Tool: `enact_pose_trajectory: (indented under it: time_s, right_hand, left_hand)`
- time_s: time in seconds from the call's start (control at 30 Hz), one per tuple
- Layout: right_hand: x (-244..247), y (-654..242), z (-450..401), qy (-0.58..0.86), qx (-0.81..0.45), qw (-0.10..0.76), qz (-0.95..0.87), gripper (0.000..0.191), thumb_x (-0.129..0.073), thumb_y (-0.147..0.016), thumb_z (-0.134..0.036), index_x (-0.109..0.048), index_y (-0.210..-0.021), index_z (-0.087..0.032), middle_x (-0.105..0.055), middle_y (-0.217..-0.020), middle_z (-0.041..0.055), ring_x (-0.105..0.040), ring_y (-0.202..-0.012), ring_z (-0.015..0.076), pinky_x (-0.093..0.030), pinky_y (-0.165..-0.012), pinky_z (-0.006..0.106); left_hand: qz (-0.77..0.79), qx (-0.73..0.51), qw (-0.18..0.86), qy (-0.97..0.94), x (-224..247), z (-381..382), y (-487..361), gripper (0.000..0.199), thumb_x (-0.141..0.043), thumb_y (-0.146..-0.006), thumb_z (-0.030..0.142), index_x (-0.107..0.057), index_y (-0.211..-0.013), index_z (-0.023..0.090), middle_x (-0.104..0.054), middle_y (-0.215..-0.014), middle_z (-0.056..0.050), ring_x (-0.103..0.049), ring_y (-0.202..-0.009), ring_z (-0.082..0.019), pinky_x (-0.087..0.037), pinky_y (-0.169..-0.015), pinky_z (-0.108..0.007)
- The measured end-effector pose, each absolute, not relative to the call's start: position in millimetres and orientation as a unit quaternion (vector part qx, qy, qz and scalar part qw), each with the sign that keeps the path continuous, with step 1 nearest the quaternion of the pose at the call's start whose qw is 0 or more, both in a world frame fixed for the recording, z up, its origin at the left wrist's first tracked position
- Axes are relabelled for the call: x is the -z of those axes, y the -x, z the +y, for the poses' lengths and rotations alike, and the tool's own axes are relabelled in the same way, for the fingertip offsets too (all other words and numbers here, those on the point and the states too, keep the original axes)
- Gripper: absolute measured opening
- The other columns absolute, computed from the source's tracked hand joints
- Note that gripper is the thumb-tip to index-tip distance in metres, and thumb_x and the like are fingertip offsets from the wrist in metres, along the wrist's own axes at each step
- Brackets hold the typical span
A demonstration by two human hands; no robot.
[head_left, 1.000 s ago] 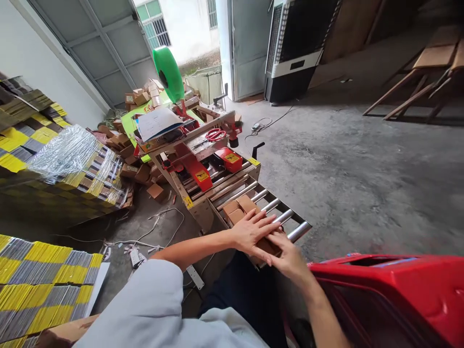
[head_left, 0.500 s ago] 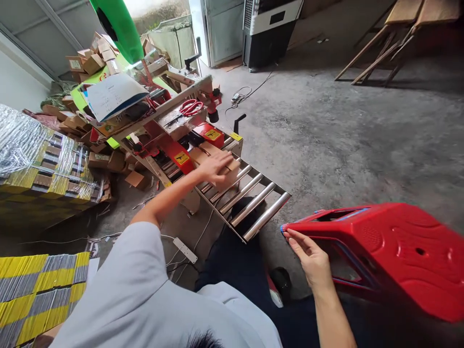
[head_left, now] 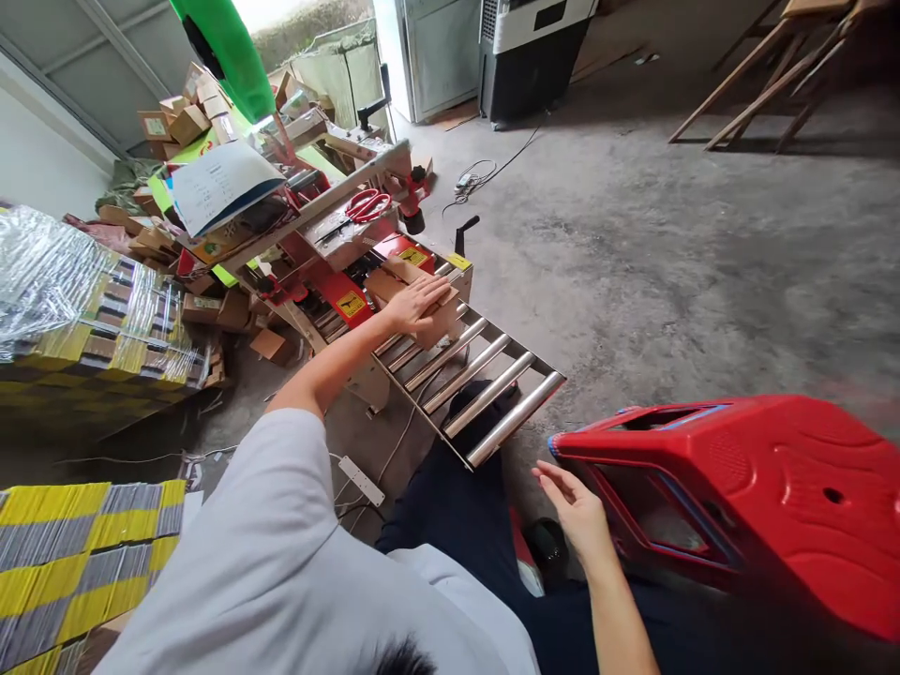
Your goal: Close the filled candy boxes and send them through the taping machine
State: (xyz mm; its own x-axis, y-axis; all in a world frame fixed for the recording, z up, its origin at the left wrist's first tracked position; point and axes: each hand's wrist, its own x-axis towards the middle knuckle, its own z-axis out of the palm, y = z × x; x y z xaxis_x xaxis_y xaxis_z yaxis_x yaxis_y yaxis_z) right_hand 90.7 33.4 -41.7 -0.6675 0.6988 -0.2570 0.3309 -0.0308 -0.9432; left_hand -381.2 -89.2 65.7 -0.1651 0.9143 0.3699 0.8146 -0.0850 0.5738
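My left hand point(head_left: 413, 302) lies flat on a small brown cardboard box point(head_left: 430, 319) that rests on the steel rollers point(head_left: 485, 394) of a carton-taping machine point(head_left: 337, 281), at the mouth between its red guides point(head_left: 404, 253). My right hand point(head_left: 577, 511) hangs loose and holds nothing, fingers apart, just left of a tipped red plastic stool point(head_left: 738, 506). My legs in dark trousers are below the roller end.
Wrapped stacks of yellow-and-grey flat cartons point(head_left: 91, 319) stand at left, more at lower left point(head_left: 77, 553). Small boxes point(head_left: 175, 117) pile behind the machine. Red scissors point(head_left: 367, 204), papers point(head_left: 217, 183) and a green tape roll point(head_left: 225, 47) sit on top. Power strip point(head_left: 360, 480) and cables on the concrete floor.
My left hand slid the box along the rollers from the near end up to the machine's mouth. My right hand left the box, touched the red stool's corner, then dropped slightly below it.
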Motion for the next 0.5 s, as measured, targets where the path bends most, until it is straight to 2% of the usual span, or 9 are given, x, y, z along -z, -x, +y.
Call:
enact_pose_trajectory:
  time_s: [0.1,0.23,0.3,0.4,0.5]
  right_hand:
    - [47,-96,40,0.399,-0.621,0.146,-0.658,0.069,-0.074,-0.064,-0.073,-0.072,-0.104,-0.016,-0.075,-0.105,0.0163,-0.072,-0.101,0.0333,-0.055,-0.100,0.053]
    - [61,-101,44,0.445,-0.625,0.135,-0.627,0.072,-0.074,-0.059,-0.074,-0.070,-0.103,-0.016,-0.074,-0.105,0.0166,-0.070,-0.104,0.0344,-0.050,-0.105,0.055]
    - [71,-98,42,0.452,-0.629,0.121,-0.621,0.074,-0.073,-0.058,-0.074,-0.068,-0.104,-0.016,-0.073,-0.107,0.0172,-0.069,-0.106,0.0344,-0.049,-0.106,0.054]
    - [83,-82,38,0.463,-0.628,0.099,-0.618,0.087,-0.073,-0.054,-0.074,-0.063,-0.115,-0.014,-0.069,-0.116,0.0199,-0.067,-0.108,0.0342,-0.048,-0.106,0.054]
    - [87,-49,40,0.497,-0.594,0.113,-0.623,0.102,-0.069,-0.054,-0.077,-0.052,-0.130,-0.012,-0.062,-0.126,0.0217,-0.064,-0.112,0.0330,-0.048,-0.105,0.051]
  left_hand:
    - [0.739,-0.311,0.052,-0.596,-67,-95,410,0.086,-0.069,-0.071,0.051,-0.053,-0.140,0.003,-0.039,-0.154,-0.024,-0.030,-0.147,-0.041,-0.015,-0.124,-0.050]
    - [0.826,-0.274,0.005,-0.492,-69,-109,417,0.080,-0.062,-0.075,0.034,-0.044,-0.146,0.002,-0.034,-0.158,-0.022,-0.023,-0.150,-0.037,-0.013,-0.125,-0.050]
    - [0.842,-0.287,-0.033,-0.455,-64,-129,396,0.075,-0.054,-0.080,0.028,-0.037,-0.150,0.003,-0.032,-0.159,-0.020,-0.020,-0.152,-0.031,-0.013,-0.126,-0.047]
    - [0.849,-0.313,-0.087,-0.416,-40,-178,343,0.066,-0.045,-0.089,0.025,-0.032,-0.152,0.010,-0.032,-0.160,-0.016,-0.022,-0.152,-0.024,-0.010,-0.126,-0.046]
    - [0.879,-0.410,-0.146,-0.195,-3,-242,304,0.071,-0.056,-0.088,0.033,-0.032,-0.151,0.012,-0.026,-0.162,-0.018,-0.017,-0.154,-0.027,-0.006,-0.126,-0.047]
